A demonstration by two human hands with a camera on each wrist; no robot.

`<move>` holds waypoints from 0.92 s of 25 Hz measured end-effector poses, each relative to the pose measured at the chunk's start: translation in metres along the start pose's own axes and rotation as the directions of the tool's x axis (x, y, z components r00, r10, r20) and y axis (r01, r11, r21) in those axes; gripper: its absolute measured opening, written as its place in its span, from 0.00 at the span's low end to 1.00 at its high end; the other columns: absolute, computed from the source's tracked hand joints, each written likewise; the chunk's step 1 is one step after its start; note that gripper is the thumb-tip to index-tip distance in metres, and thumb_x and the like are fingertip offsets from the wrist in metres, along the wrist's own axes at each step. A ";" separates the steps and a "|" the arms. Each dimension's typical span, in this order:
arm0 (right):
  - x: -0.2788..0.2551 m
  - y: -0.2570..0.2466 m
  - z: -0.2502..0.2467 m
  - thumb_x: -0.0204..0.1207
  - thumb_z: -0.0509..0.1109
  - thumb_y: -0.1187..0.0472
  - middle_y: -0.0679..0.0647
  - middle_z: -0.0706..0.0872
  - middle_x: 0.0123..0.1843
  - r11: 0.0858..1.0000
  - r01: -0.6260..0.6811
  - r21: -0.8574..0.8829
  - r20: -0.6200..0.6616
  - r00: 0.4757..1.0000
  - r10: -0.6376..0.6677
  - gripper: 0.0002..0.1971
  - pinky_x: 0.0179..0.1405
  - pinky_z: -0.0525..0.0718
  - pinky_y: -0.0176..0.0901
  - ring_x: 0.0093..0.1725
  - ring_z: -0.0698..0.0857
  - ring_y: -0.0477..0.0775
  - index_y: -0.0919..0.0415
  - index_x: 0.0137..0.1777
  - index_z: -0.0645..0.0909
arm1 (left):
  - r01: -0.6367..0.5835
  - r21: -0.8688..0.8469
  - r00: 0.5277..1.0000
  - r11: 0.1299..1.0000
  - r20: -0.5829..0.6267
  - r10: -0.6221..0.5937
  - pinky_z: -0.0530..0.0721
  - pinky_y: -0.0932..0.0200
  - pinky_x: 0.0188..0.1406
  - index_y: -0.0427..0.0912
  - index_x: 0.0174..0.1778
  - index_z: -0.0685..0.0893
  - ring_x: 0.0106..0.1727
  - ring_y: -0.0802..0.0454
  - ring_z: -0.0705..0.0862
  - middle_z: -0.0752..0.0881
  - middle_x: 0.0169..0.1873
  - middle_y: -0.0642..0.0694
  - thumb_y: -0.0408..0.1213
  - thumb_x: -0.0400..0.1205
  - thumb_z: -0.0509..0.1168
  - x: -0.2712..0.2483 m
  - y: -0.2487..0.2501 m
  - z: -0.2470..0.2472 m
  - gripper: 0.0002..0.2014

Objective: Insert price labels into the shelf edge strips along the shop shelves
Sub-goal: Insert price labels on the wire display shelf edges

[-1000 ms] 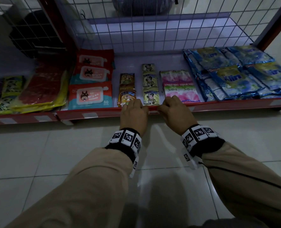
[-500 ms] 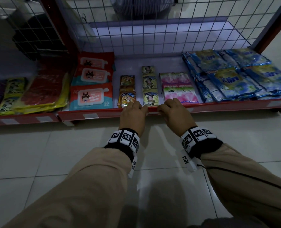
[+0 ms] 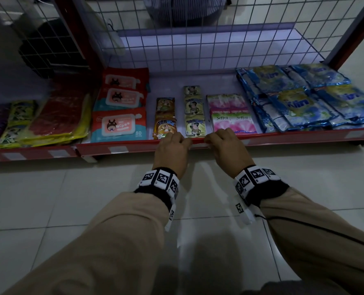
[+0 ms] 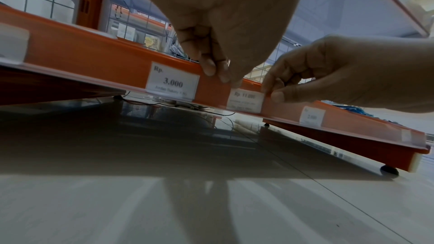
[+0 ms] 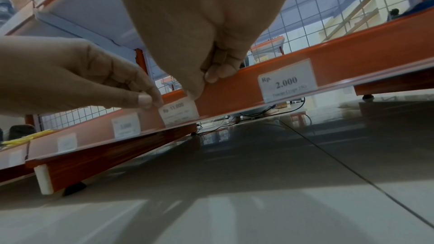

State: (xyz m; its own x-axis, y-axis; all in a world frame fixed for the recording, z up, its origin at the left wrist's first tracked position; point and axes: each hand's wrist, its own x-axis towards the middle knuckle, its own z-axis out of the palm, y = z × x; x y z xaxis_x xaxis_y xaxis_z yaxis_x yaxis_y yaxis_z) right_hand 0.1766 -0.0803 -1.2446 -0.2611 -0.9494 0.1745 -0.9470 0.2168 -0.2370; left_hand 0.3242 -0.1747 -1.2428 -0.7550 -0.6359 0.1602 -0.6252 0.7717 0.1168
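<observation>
A small white price label (image 4: 244, 101) reading Rp 11.000 sits in the orange shelf edge strip (image 4: 94, 57) of the lowest shelf. My left hand (image 4: 223, 77) curls over the strip's top lip, its thumb at the label's upper left corner. My right hand (image 4: 272, 92) pinches the label's right edge between thumb and fingers. The right wrist view shows the same label (image 5: 179, 112) between the left hand (image 5: 150, 99) and the right hand (image 5: 204, 84). From the head view the two hands (image 3: 176, 141) (image 3: 217, 139) sit close together on the red strip (image 3: 283, 139), hiding most of the label.
Other labels are seated in the strip: 3.000 (image 4: 172, 83) to the left, 2.000 (image 5: 287, 83) to the right. Wipes packs (image 3: 119, 124), drink sachets (image 3: 165, 124), pink sachets (image 3: 232, 122) and blue packets (image 3: 300, 103) lie on the shelf. Wire mesh (image 3: 198, 39) backs it; tiled floor (image 3: 49, 199) lies below.
Both hands stay at the same spot on the strip, with the label between them. Only the head view has shifted slightly.
</observation>
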 end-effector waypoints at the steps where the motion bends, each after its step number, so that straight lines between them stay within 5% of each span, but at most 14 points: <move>1: -0.001 0.000 0.000 0.73 0.67 0.74 0.63 0.82 0.53 1.000 0.008 0.004 -0.005 1.000 -0.008 0.16 0.48 0.75 0.52 0.54 0.75 0.63 0.64 0.60 0.81 | 0.005 -0.002 1.000 1.000 0.002 -0.005 0.72 0.52 0.50 0.42 0.59 0.83 0.56 0.42 0.75 0.81 0.53 0.41 0.33 0.82 0.62 0.000 0.000 0.000 0.11; 11: -0.013 0.002 0.003 0.65 0.69 0.79 0.65 0.81 0.53 0.996 0.080 -0.035 -0.105 0.991 -0.083 0.21 0.44 0.81 0.54 0.51 0.78 0.66 0.68 0.59 0.81 | -0.032 -0.081 0.999 0.996 -0.043 0.028 0.79 0.49 0.50 0.37 0.59 0.85 0.54 0.40 0.79 0.81 0.53 0.39 0.28 0.78 0.65 -0.007 -0.003 -0.006 0.14; 18: -0.025 0.000 -0.006 0.68 0.69 0.76 0.67 0.82 0.58 0.995 0.091 -0.034 -0.077 0.993 -0.093 0.17 0.51 0.81 0.55 0.54 0.80 0.68 0.71 0.58 0.81 | -0.058 0.140 0.997 0.988 0.055 0.050 0.70 0.50 0.59 0.47 0.64 0.81 0.66 0.44 0.72 0.81 0.63 0.49 0.42 0.82 0.58 -0.017 0.002 -0.019 0.16; 23: -0.022 0.011 -0.041 0.74 0.66 0.71 0.66 0.81 0.58 0.999 0.010 0.037 -0.073 0.997 -0.007 0.14 0.50 0.79 0.55 0.57 0.78 0.67 0.69 0.59 0.81 | -0.082 0.155 0.994 0.984 0.087 0.069 0.70 0.49 0.59 0.47 0.60 0.83 0.63 0.45 0.73 0.84 0.58 0.49 0.46 0.83 0.57 -0.009 0.018 -0.051 0.15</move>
State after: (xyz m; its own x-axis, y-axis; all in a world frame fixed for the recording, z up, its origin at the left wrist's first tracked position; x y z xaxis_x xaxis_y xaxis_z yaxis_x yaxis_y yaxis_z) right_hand 0.1646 -0.0473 -1.2118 -0.2670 -0.9318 0.2459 -0.9419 0.1985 -0.2709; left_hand 0.3299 -0.1543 -1.1924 -0.8106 -0.5798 0.0822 -0.5844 0.8099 -0.0503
